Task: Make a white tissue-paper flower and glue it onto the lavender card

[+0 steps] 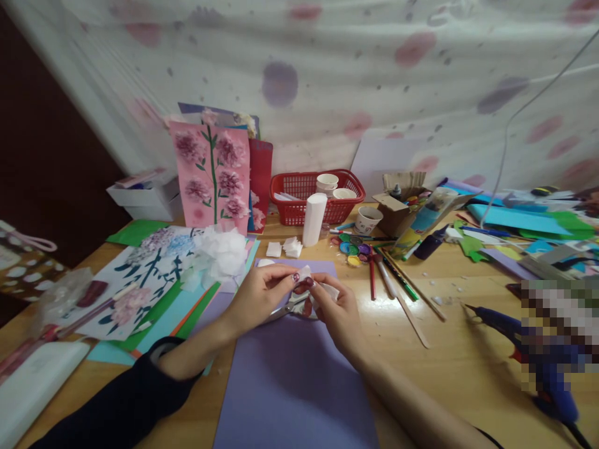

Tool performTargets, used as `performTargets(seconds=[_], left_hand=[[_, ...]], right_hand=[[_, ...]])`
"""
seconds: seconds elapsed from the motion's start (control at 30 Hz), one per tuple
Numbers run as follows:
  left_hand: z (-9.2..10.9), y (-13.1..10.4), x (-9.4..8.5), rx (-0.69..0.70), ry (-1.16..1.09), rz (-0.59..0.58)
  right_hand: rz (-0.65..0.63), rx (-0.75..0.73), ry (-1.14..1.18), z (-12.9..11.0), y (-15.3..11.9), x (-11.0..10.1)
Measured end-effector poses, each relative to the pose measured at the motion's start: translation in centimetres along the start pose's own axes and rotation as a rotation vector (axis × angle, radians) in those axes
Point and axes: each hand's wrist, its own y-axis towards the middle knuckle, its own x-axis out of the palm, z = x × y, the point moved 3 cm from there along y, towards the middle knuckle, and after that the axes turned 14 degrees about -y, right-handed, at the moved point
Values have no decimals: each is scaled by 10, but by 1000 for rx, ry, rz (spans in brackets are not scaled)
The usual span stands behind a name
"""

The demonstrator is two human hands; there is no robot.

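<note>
Both hands meet above a purple sheet of paper (299, 386), pinching a small piece of white tissue paper (305, 272) between the fingertips. My left hand (259, 296) holds it from the left with thumb and forefinger. My right hand (337, 312) grips it from the other side, and more white tissue shows by its fingers. Under the hands lies a pair of scissors (286, 308), partly hidden. Just beyond are small stacks of cut white tissue squares (292, 247) and an upright white paper roll (314, 219).
A blue glue gun (503, 324) lies at the right. Paint pots (354, 248), pens and sticks lie right of centre. A red basket (292, 212) with paper cups stands behind. At the left are a white tissue pile (219, 252) and a pink flower picture (191, 206).
</note>
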Motion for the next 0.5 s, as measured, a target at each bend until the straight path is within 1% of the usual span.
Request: performTargets(seconds=[0.2,0.37,0.43,0.5], left_hand=[[2,-2,-3,-30,6,78],[-4,-3,-6,-15,-32,143],[-5,-3,-7,4,-39,156],[-6,-4,-8,20,-44,143]], right_hand=[[-7,-2,-6,1,-1,-1],[-27,30,-7,-1,-3,-1],[-34,39,-23,-2,-4,0],[-37,42,-49,-3,-5,0]])
